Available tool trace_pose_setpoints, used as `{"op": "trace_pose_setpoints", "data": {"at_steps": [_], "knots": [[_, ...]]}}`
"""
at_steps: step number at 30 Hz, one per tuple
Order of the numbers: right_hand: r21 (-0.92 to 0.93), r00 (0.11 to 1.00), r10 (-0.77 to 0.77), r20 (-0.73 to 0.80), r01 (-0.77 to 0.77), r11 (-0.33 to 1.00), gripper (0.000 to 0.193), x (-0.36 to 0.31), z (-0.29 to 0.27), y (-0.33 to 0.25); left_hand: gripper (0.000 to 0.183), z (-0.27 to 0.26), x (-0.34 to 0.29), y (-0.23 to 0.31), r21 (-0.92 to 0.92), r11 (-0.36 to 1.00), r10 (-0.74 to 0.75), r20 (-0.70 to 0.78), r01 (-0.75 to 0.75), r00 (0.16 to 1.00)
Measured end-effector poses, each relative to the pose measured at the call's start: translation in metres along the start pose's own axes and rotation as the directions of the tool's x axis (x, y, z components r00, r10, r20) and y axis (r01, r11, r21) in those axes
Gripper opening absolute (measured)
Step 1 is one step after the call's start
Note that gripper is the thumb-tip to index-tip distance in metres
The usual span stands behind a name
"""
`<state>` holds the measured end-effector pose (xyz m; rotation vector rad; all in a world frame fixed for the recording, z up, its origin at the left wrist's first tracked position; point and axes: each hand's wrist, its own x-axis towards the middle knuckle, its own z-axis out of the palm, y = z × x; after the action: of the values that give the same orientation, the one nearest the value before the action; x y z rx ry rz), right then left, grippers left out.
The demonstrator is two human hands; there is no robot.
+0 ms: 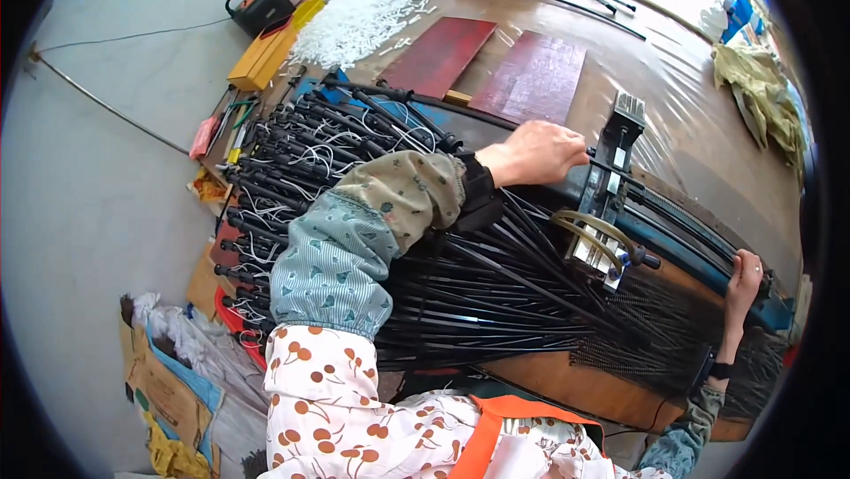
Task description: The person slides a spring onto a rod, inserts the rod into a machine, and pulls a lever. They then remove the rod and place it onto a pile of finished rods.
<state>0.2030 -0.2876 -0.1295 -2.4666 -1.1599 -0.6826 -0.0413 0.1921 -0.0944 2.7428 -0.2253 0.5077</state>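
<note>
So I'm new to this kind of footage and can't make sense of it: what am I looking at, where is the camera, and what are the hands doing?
There is no machine arm here: a person works with two bare hands. The single picture comes from a wide camera worn on the person's head, looking down, so straight edges bend near the rim.

The left hand, on an arm in a patterned sleeve cover, rests on a thin black rod that runs into a metal clamp-like fixture standing on a long blue rail. The right hand grips the far end of that rail.

Under the left arm lies a big fanned bundle of black rods with white strings at their ends. Further back on the plastic-covered table are two dark red boards and a heap of small white pieces.
</note>
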Motion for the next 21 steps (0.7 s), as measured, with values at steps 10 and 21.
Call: {"op": "trace_pose_setpoints", "data": {"at_steps": [10,21], "knots": [[-0.039,0.997,-0.066,-0.034,0.064,0.997,0.019,-0.003,-0.014,-0.038,0.024,0.004,0.003,-0.003,-0.095,0.995,-0.002,0.017,0.004,1.0],[0.186,0.99,-0.138,-0.042,0.143,0.972,0.022,-0.009,-0.022,-0.173,0.019,-0.004,0.013,0.013,0.083,0.986,-0.155,0.174,0.142,0.973]]}}
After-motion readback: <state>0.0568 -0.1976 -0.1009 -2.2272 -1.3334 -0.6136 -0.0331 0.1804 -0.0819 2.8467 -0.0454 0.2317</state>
